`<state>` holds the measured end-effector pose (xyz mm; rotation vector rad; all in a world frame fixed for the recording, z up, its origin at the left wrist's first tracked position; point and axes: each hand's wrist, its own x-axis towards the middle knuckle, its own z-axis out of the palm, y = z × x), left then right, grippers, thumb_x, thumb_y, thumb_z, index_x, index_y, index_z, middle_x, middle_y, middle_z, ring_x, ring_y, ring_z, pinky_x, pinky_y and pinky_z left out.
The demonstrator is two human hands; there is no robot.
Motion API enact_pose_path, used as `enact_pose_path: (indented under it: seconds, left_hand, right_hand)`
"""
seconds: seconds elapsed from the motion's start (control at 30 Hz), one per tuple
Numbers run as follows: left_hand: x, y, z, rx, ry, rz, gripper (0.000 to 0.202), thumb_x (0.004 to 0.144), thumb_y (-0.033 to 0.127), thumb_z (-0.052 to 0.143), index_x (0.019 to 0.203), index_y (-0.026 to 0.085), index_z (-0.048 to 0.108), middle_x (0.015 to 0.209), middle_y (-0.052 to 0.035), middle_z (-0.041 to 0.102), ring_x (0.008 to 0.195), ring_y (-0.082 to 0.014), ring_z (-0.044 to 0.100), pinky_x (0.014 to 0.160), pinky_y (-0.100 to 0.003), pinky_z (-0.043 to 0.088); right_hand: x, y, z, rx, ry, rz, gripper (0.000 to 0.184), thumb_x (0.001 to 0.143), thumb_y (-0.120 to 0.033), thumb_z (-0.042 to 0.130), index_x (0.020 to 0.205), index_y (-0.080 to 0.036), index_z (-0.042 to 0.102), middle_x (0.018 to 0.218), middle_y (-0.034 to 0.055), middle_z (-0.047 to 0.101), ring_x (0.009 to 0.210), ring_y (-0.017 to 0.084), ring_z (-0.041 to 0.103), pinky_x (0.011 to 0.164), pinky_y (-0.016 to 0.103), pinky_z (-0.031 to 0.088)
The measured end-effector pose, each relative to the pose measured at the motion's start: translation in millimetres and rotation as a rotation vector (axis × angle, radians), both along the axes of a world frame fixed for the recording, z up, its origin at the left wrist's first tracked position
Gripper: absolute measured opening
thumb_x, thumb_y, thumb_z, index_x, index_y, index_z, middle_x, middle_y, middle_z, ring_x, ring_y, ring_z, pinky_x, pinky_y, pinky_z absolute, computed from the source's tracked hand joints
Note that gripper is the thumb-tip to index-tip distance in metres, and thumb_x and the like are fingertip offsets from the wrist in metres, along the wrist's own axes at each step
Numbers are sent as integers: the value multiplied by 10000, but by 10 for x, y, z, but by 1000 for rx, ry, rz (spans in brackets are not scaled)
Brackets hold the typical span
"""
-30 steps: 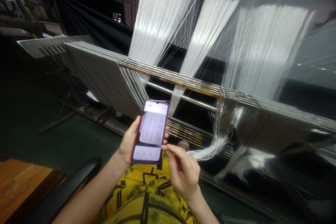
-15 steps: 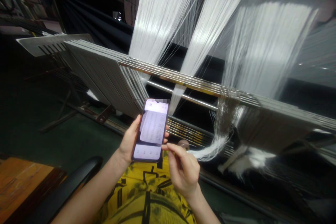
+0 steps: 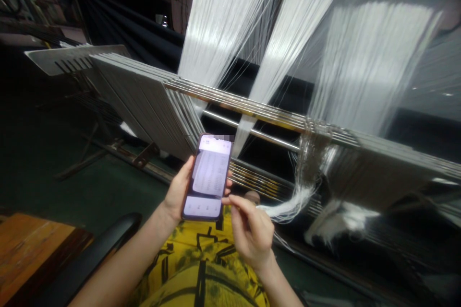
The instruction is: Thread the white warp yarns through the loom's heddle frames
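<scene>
A smartphone (image 3: 209, 177) with a lit screen lies in my left hand (image 3: 178, 189), tilted a little to the right. The palm supports it, and fingertips wrap round its right edge. On the screen is a pale page with rows of small text, too small to read. My right hand (image 3: 252, 228) is beside the phone's lower right edge, a fingertip at that edge and the other fingers curled in. Whether those fingers hold anything is hidden. A loose bundle of white yarn (image 3: 298, 204) hangs just beyond the right hand, its end passing out of sight behind it.
Metal bars (image 3: 266, 114) of a loom-like frame cross ahead, with flat grey slats (image 3: 140, 105) at left. Sheets of white threads (image 3: 223, 29) run upward. A wooden surface (image 3: 36, 259) and a black armrest (image 3: 104, 249) are at lower left.
The view has shifted very slightly. Both hands and the phone keep the same pose, and the page on the screen looks the same.
</scene>
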<state>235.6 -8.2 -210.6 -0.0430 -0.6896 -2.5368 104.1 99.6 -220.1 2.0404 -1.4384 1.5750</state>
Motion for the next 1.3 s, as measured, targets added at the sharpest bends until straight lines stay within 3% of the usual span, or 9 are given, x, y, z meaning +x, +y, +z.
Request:
enact_pose_path:
  seconds: [0.37,0.53,0.77,1.03,1.3]
  left_hand:
    - [5,-10,2,-8,-11,6,679,879,532,177,1199,37,514,1037,-197,646,870,-268,636,795,-397,465]
    - [4,5,31,-15,-46,44,679,879,529,185,1193,23,512,1105,-215,615,964,-302,603,813,-436,463]
    - [5,3,37,-28,-56,51,688,869,550,195,1181,35,527,1069,-210,633,906,-291,626,811,-421,463]
    - [-7,9,22,-26,-74,78,685,870,538,231,1149,-1,549,1074,-215,632,918,-293,624,843,-416,455]
    - [8,6,-41,45,-16,75,565,893,477,256,1244,105,496,1064,-147,655,975,-268,611,912,-414,403]
  right_hand:
    - [-8,0,-11,-6,-2,9,298,808,-36,502,1065,-174,565,841,37,710,675,142,665,621,242,534]
    - [-10,-10,-15,-7,-12,31,329,798,-11,506,1088,-158,556,856,44,707,694,140,664,637,238,535]
    - [0,-9,-2,-15,-10,22,322,800,-17,505,1080,-165,562,842,40,708,680,141,664,628,236,539]
    - [32,-43,73,74,54,224,386,802,-5,456,1156,-148,516,1011,97,661,899,171,645,738,264,540]
    - [25,-63,74,44,62,226,430,790,21,456,1194,-121,492,1109,128,623,1052,199,584,854,313,516]
